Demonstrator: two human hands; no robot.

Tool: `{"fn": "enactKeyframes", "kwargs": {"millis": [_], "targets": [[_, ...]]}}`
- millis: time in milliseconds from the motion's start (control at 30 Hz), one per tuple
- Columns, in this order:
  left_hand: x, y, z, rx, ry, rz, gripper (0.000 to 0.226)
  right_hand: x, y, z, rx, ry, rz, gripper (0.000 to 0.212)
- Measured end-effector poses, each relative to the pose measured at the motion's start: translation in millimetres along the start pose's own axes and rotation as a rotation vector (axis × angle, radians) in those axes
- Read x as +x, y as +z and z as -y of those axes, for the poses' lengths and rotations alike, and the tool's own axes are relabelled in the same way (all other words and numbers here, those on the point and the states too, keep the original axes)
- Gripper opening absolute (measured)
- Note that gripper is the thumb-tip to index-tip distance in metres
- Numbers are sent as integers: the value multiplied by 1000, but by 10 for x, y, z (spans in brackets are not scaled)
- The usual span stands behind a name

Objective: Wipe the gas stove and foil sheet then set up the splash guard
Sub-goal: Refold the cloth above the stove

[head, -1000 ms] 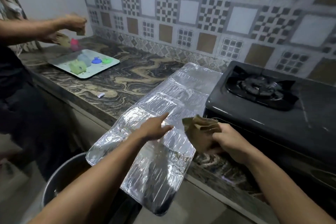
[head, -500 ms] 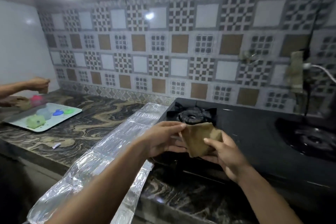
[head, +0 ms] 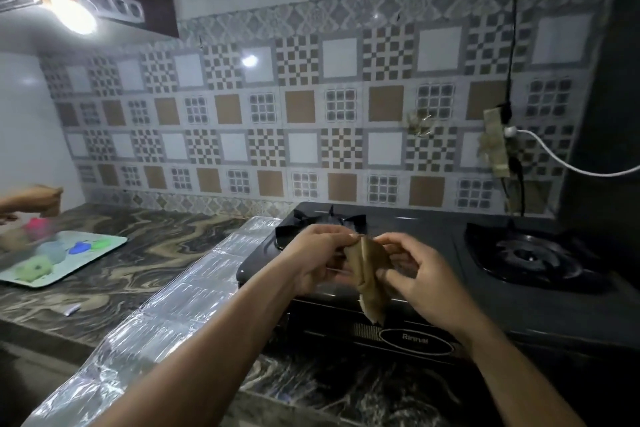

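A brown cloth (head: 367, 272) hangs between my two hands, above the front left of the black gas stove (head: 433, 246). My left hand (head: 317, 256) pinches its upper left edge. My right hand (head: 415, 270) grips its right side. The cloth droops down toward the stove's front panel. A silver foil sheet (head: 166, 319), the folded splash guard, lies flat on the marbled counter (head: 145, 246) just left of the stove and runs off the counter's front edge. The left burner is partly hidden behind my hands; the right burner (head: 530, 253) shows fully.
A pale tray (head: 86, 263) with coloured items sits at the far left, where another person's hands (head: 31, 199) are working. A small white scrap (head: 72, 308) lies on the counter. A socket with cables (head: 502, 135) hangs on the tiled wall behind the stove.
My view has risen from the foil to the stove and wall. Both hands left the foil and came together over the stove; my left hand has taken hold of the cloth too.
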State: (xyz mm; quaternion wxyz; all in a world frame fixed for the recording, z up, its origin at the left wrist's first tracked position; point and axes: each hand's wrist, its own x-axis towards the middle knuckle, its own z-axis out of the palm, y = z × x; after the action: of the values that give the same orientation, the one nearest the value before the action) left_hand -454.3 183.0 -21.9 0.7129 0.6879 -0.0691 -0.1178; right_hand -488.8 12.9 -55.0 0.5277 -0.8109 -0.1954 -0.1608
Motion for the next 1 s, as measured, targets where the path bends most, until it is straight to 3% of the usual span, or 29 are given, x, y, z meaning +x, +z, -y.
{"fn": "enactKeyframes", "kwargs": {"millis": [200, 300, 367, 467, 533, 600, 700, 800, 900, 1000], "targets": [[30, 163, -105, -95, 22, -119, 7, -58, -144, -61, 165, 113, -104, 33], [35, 181, -147, -14, 21, -107, 9, -4, -264, -11, 302, 180, -162, 26], [-8, 173, -161, 277, -25, -23, 14, 79, -395, 46, 262, 157, -188, 27], [-15, 152, -167, 926, -127, 102, 19, 213, -556, 159, 105, 99, -118, 26], [79, 146, -165, 1092, 17, 111, 30, 304, -587, 247, 3, 61, -1, 26], [148, 150, -205, 800, 190, 170, 44, 381, -555, 341, -71, 11, 108, 27], [244, 111, -295, 431, 232, 310, 42, 521, -493, 436, -111, -56, 135, 29], [452, -18, -322, 447, 222, 382, 28, 663, -484, 468, -143, -85, 121, 30], [601, -181, -380, 518, 245, 328, 8, 811, -487, 400, -182, -72, 59, 29], [779, -333, -469, 522, 284, 275, 8, 1028, -483, 315, -238, -44, 33, 27]]}}
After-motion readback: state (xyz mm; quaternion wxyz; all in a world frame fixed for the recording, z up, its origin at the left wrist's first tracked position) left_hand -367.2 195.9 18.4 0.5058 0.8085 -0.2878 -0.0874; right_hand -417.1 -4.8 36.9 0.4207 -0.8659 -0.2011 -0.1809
